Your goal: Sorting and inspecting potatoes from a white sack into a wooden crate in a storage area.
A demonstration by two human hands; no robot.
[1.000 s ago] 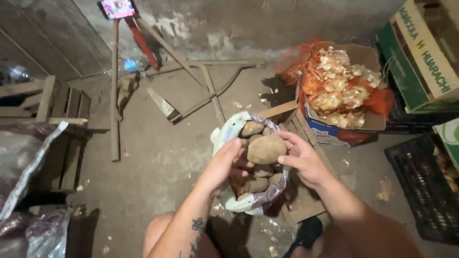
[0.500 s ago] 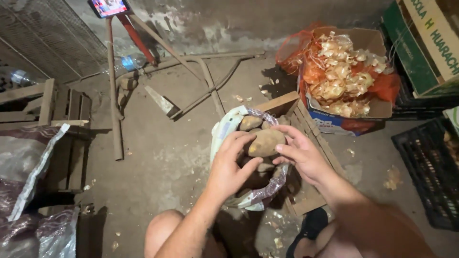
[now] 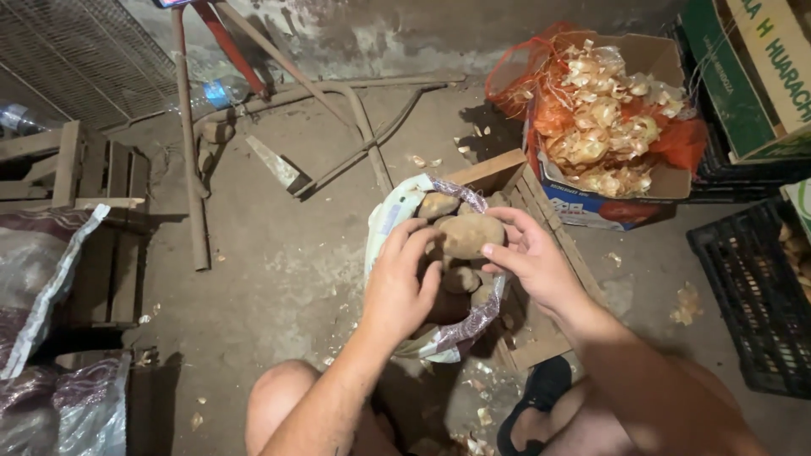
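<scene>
Head view looks down past your knees at a dusty concrete floor (image 3: 279, 279). Your two hands meet over an open sack (image 3: 397, 221) of potatoes that stands between your legs, leaning against a low wooden crate (image 3: 507, 173). Your right hand (image 3: 530, 257) grips a large brown potato (image 3: 471, 235) with its fingertips curled around the right side, holding it just above the mouth of the sack. Your left hand (image 3: 404, 283) is cupped at the left of that same potato, fingers bent and touching it, so both hands grasp it together. More potatoes (image 3: 438, 204) lie inside the sack, under and behind the held one.

Beyond the crate, at upper right, a cardboard box (image 3: 650, 59) holds an orange net bag (image 3: 541, 101) and a heap of dry onion skins (image 3: 604, 118). A black plastic crate (image 3: 748, 295) stands at the right edge. To the left you have wooden slatted crates (image 3: 93, 169), with grey plastic sheeting (image 3: 38, 270) draped over the lower left corner. A long wooden handle (image 3: 190, 152) lies on the floor, and a clear plastic bottle (image 3: 215, 91) rests near the wall.
</scene>
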